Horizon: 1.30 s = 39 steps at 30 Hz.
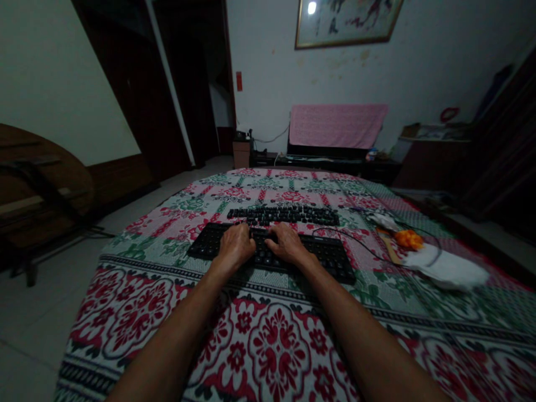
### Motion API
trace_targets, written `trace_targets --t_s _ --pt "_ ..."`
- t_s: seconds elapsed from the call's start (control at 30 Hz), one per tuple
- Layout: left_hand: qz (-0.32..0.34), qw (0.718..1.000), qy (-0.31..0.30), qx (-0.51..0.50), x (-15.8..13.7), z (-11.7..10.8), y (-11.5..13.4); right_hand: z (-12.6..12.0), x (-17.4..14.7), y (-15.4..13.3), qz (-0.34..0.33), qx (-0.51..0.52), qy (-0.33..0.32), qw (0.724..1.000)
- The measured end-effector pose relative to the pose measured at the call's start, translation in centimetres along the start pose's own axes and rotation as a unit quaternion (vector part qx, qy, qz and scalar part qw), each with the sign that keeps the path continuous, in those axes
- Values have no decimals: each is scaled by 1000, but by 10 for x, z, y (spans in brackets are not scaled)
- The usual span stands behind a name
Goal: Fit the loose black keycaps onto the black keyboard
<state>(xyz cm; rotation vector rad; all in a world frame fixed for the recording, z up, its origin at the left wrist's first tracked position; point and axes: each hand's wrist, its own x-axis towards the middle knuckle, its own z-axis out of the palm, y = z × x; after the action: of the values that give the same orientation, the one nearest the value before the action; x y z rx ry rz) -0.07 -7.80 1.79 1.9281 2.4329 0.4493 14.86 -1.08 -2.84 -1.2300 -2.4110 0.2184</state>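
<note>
A black keyboard (335, 262) lies on the patterned tablecloth in front of me. Small dark key shapes show along its near and right parts; other patches look bare, though the dim light blurs them. My left hand (237, 244) rests over its left-middle part, fingers curled down and closed. Just right of it, my right hand (287, 243) is bent over the middle, its fingers curled and its thumb toward the left hand. Whatever lies between the fingertips is hidden on both sides. Behind the keyboard, loose black keycaps (285, 215) are laid out in rows.
A black cable (368, 254) runs right from the keyboard. Near it lie a white bag (446, 268), an orange bundle (409, 239) and a flat tan strip (389, 248). The tablecloth (276, 352) covers a table with a rounded far edge. A folded round tabletop (37, 173) leans at left.
</note>
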Motion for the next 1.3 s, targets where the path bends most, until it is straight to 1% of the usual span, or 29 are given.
trace_targets --t_s 0.07,0.13,0.27,0.33,0.4,0.5,0.6,0.7,0.8,0.9,0.97,1.07,1.1,1.17,1.3 --pt "15 1000 13 13 -2 0 1 1 0 0 -1 1 3 1000" --pt "10 1000 6 -1 0 -1 -1 1 0 0 -2 2 5 1000" --pt "-50 993 -55 -87 9 -4 -12 -1 -1 -1 -1 0 2 1000" --pt "-75 988 -67 -121 14 -2 -17 -2 -1 -2 0 -3 -1 1000" --pt "-85 982 -75 -149 16 1 -20 -2 -1 -2 0 -3 -2 1000" --pt "-103 971 -87 -196 17 4 -23 -2 -1 -2 0 -2 -3 1000" --pt "-120 952 -105 -260 18 6 -26 -1 -1 -2 -1 -2 0 1000" --pt "-120 939 -115 -300 19 6 -30 -1 0 -2 -1 -2 0 1000" --pt "-114 944 -96 -294 20 7 -31 0 0 0 -2 2 3 1000" --pt "-108 951 -60 -284 21 6 -31 1 0 2 -9 16 13 1000" --pt "-100 954 -31 -281 22 5 -31 0 -1 0 -32 37 33 998" --pt "-82 957 -3 -279 22 2 -30 -5 -1 -10 -93 80 57 991" --pt "-76 958 2 -278 22 0 -29 -7 -1 -14 -111 94 54 988" --pt "-66 957 13 -282 20 -3 -26 -10 -1 -23 -126 114 35 985" --pt "-66 952 26 -298 17 -11 -20 -16 -2 -36 -113 139 11 984"
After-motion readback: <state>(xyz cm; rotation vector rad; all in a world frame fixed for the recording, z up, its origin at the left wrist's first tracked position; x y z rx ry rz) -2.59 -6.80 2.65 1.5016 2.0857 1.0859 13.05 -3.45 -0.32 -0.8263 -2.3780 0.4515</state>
